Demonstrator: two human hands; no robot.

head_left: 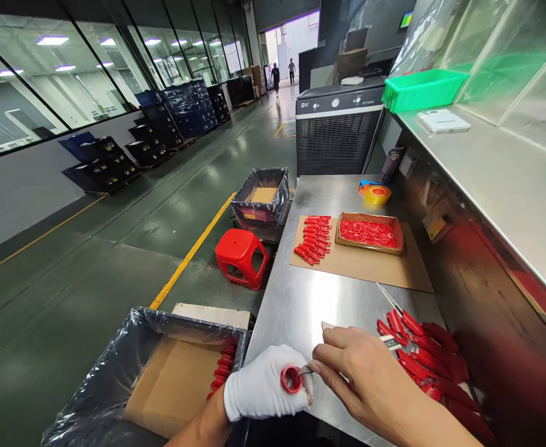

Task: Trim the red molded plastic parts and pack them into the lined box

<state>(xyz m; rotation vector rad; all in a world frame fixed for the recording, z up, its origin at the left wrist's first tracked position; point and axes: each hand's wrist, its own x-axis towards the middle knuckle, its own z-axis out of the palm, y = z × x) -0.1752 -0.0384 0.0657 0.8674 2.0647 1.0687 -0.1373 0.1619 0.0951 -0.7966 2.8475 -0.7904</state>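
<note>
While gloved, left fingers point(297, 358) around red tube point(291, 388)

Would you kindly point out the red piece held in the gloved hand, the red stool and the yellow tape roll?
Red piece point(291, 380): head view, on its round open end.
Red stool point(237, 247): head view, on its seat.
Yellow tape roll point(378, 198): head view, on its near side.
</note>
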